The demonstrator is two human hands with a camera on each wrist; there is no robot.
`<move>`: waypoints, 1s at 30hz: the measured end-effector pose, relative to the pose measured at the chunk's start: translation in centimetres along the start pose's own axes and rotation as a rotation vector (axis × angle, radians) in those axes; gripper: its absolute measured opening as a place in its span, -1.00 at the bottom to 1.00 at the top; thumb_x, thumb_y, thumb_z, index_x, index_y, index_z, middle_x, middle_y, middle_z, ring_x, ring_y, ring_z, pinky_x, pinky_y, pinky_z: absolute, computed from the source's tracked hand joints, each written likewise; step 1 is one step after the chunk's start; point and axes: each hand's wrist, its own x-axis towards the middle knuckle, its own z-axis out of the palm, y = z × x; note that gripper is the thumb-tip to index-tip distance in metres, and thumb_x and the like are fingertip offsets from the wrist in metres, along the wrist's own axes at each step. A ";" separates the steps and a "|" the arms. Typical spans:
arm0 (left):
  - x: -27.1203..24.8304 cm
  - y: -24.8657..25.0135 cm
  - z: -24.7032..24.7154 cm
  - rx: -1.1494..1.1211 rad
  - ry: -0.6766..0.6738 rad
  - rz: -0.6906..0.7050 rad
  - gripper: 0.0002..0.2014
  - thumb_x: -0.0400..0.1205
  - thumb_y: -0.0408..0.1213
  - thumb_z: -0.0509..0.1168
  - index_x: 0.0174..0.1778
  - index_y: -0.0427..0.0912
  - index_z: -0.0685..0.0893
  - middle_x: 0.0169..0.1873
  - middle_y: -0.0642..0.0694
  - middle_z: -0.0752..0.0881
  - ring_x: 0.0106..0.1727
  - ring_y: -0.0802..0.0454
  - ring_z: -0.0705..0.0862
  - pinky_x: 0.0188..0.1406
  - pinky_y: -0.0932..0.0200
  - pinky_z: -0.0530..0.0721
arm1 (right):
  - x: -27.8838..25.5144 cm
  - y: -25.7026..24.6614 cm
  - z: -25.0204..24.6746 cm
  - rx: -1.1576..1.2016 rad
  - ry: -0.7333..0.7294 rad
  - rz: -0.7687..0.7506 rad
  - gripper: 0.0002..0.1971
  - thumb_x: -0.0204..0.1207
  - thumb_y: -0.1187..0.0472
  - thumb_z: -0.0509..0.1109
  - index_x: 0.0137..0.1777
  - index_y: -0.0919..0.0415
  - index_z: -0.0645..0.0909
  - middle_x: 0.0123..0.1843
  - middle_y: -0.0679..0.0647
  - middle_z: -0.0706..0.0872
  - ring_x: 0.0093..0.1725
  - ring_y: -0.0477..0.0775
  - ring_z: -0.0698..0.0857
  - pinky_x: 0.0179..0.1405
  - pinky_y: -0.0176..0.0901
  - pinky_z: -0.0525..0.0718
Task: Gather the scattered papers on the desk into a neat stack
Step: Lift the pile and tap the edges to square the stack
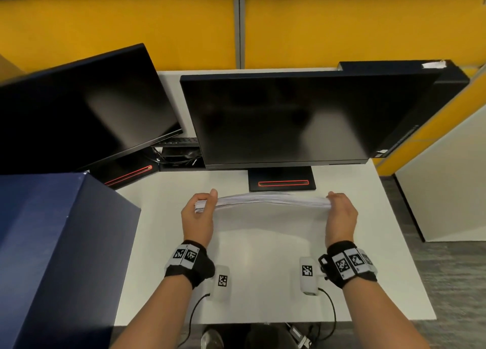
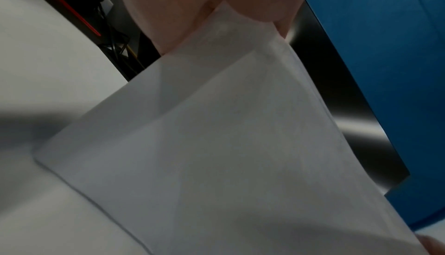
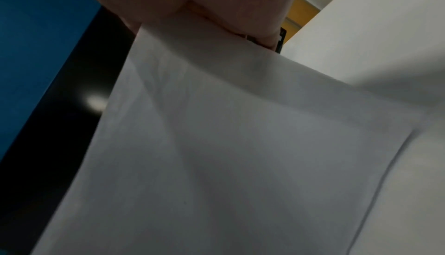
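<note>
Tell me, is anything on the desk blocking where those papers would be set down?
Nothing visible. Both hands, left and right, hold the papers upright over bare desk. The monitor stand sits just behind, apart from them.

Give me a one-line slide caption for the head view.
Left hand and right hand grip the paper stack upright by its ends.

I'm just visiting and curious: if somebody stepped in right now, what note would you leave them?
Left hand grips the left end of the paper stack; right hand grips the right end.
The stack is held upright on its long edge on the white desk, in front of the monitor.
Done: the papers look gathered.
Left: probably square the edges and lay the stack flat.
</note>
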 end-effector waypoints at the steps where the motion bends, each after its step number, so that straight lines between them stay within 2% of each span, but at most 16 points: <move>1: 0.2 0.0 -0.3 0.002 -0.053 0.011 -0.94 0.66 -0.33 0.40 0.01 -0.12 0.72 -0.16 -0.06 0.74 -0.18 0.16 0.70 -0.06 0.25 0.64 | 0.1 0.1 -0.3 0.022 -0.028 -0.016 -0.77 0.61 0.05 0.29 -0.17 0.16 0.64 -0.19 0.02 0.64 -0.11 0.07 0.58 -0.01 -0.08 0.51; 3: 1.0 -1.0 -1.4 0.047 -0.208 0.003 -0.50 0.53 -0.59 0.45 0.32 -0.07 0.62 0.02 0.04 0.75 -0.01 0.33 0.73 0.10 0.37 0.66 | 0.5 0.5 -1.5 -0.047 -0.186 -0.086 -0.81 0.58 0.03 0.32 0.08 0.07 0.64 -0.06 -0.06 0.69 -0.01 0.02 0.66 -0.05 -0.18 0.60; 4: 1.4 -1.5 -1.9 0.098 -0.270 -0.039 -0.35 0.43 -0.59 0.53 0.39 -0.01 0.59 0.08 0.10 0.75 0.07 0.35 0.72 0.16 0.39 0.66 | 0.9 1.1 -2.3 -0.100 -0.282 -0.092 -0.75 0.54 0.11 0.43 0.20 0.04 0.60 0.01 -0.12 0.70 0.01 -0.05 0.71 -0.09 -0.26 0.66; 5: 1.8 -2.0 -2.3 0.187 -0.295 -0.079 -0.31 0.36 -0.50 0.63 0.38 0.04 0.62 0.10 0.16 0.77 0.14 0.30 0.73 0.22 0.34 0.67 | 1.3 1.9 -2.9 -0.144 -0.357 -0.081 -0.62 0.46 0.20 0.57 0.25 0.02 0.59 0.03 -0.16 0.73 0.01 -0.13 0.76 -0.13 -0.34 0.71; 6: 2.0 -2.5 -2.5 0.272 -0.306 -0.102 -0.39 0.33 -0.39 0.68 0.27 0.08 0.70 0.06 0.19 0.81 0.17 0.20 0.75 0.25 0.24 0.69 | 1.4 2.3 -3.2 -0.207 -0.398 -0.066 -0.53 0.31 0.22 0.69 0.21 0.04 0.64 0.02 -0.17 0.77 -0.03 -0.18 0.79 -0.17 -0.43 0.72; 8: 2.4 -2.5 -2.1 0.358 -0.280 -0.093 -0.68 0.42 -0.40 0.63 0.01 0.01 0.80 -0.09 0.23 0.84 0.09 0.11 0.81 0.21 0.10 0.75 | 1.4 2.5 -3.0 -0.305 -0.368 -0.065 -0.64 0.19 0.15 0.72 -0.02 0.06 0.74 -0.06 -0.12 0.82 -0.09 -0.12 0.83 -0.27 -0.58 0.65; 9: 2.5 -2.1 -1.7 0.356 -0.251 -0.068 -0.73 0.47 -0.46 0.58 0.00 -0.06 0.79 -0.15 0.19 0.82 -0.02 0.24 0.82 0.14 0.15 0.77 | 1.4 2.3 -2.7 -0.314 -0.331 -0.072 -0.74 0.24 0.19 0.70 -0.10 0.05 0.74 -0.10 -0.11 0.81 -0.10 -0.05 0.83 -0.30 -0.60 0.63; 11: 2.7 -1.0 -1.2 0.304 -0.201 -0.020 -0.79 0.51 -0.44 0.55 0.04 -0.20 0.79 -0.19 0.16 0.77 -0.25 0.54 0.74 -0.12 0.48 0.69 | 1.2 1.3 -2.4 -0.294 -0.282 -0.110 -0.79 0.35 0.26 0.66 -0.17 -0.04 0.73 -0.16 -0.12 0.79 -0.15 -0.13 0.79 -0.27 -0.55 0.63; 14: 2.5 0.2 -1.6 0.267 -0.192 0.079 -0.85 0.52 -0.38 0.56 -0.02 -0.18 0.81 -0.22 0.16 0.78 -0.25 0.56 0.73 -0.23 0.64 0.60 | 1.1 0.1 -3.1 -0.290 -0.265 -0.231 -0.76 0.40 0.27 0.63 -0.16 -0.11 0.71 -0.17 -0.15 0.79 -0.25 -0.40 0.74 -0.22 -0.57 0.61; 16: 2.0 -0.2 -2.1 0.325 -0.215 0.111 -0.78 0.47 -0.38 0.60 0.00 -0.13 0.81 -0.16 0.20 0.79 -0.16 0.54 0.74 -0.15 0.64 0.60 | 1.1 0.6 -3.5 -0.290 -0.285 -0.216 -0.78 0.39 0.27 0.64 -0.06 -0.02 0.73 -0.12 -0.13 0.79 -0.22 -0.44 0.73 -0.20 -0.60 0.60; 19: 1.6 -1.7 -2.6 0.341 -0.303 0.047 -0.54 0.42 -0.50 0.61 0.15 0.02 0.76 0.03 0.22 0.79 0.05 0.33 0.78 0.08 0.53 0.66 | 1.0 2.9 -3.6 -0.342 -0.379 -0.151 -0.58 0.30 0.30 0.69 0.15 0.05 0.72 0.07 -0.08 0.82 0.06 -0.23 0.77 0.08 -0.38 0.67; 21: 1.8 -1.8 -1.9 0.397 -0.311 0.054 -0.65 0.51 -0.56 0.50 -0.03 0.03 0.78 -0.09 0.10 0.81 -0.02 0.09 0.82 0.00 0.44 0.70 | 1.0 3.0 -3.1 -0.322 -0.364 -0.114 -0.66 0.34 0.37 0.65 0.07 0.07 0.74 0.01 -0.07 0.84 0.03 -0.15 0.80 -0.02 -0.49 0.67; 23: 1.9 -0.9 -1.6 0.344 -0.246 0.040 -0.76 0.53 -0.50 0.52 -0.13 -0.03 0.77 -0.21 0.10 0.79 -0.18 0.34 0.80 -0.12 0.48 0.66 | 0.9 1.8 -2.8 -0.281 -0.296 -0.120 -0.76 0.37 0.35 0.63 0.00 0.10 0.76 -0.22 -0.22 0.85 -0.13 -0.20 0.80 -0.19 -0.61 0.63; 25: 2.0 -0.2 -1.8 0.290 -0.193 0.078 -0.82 0.52 -0.47 0.53 -0.10 -0.11 0.77 -0.22 0.17 0.76 -0.23 0.54 0.74 -0.17 0.62 0.59 | 0.8 0.6 -3.0 -0.238 -0.241 -0.185 -0.78 0.36 0.33 0.64 -0.05 0.08 0.78 -0.31 -0.27 0.82 -0.21 -0.28 0.79 -0.17 -0.58 0.65; 28: 1.6 -0.8 -2.2 0.297 -0.213 0.114 -0.75 0.48 -0.48 0.57 0.01 -0.17 0.77 -0.13 0.18 0.77 -0.13 0.52 0.74 -0.09 0.63 0.60 | 0.7 0.6 -3.3 -0.224 -0.261 -0.209 -0.79 0.37 0.35 0.64 -0.07 0.11 0.75 -0.33 -0.31 0.81 -0.29 -0.37 0.75 -0.23 -0.60 0.62; 30: 1.3 -1.7 -2.2 0.295 -0.246 0.054 -0.61 0.43 -0.53 0.59 0.14 -0.17 0.76 0.00 0.13 0.80 -0.02 0.41 0.78 0.06 0.48 0.70 | 0.8 2.0 -3.3 -0.252 -0.321 -0.174 -0.72 0.36 0.39 0.64 0.04 0.19 0.72 -0.16 -0.25 0.83 -0.19 -0.34 0.77 -0.20 -0.60 0.61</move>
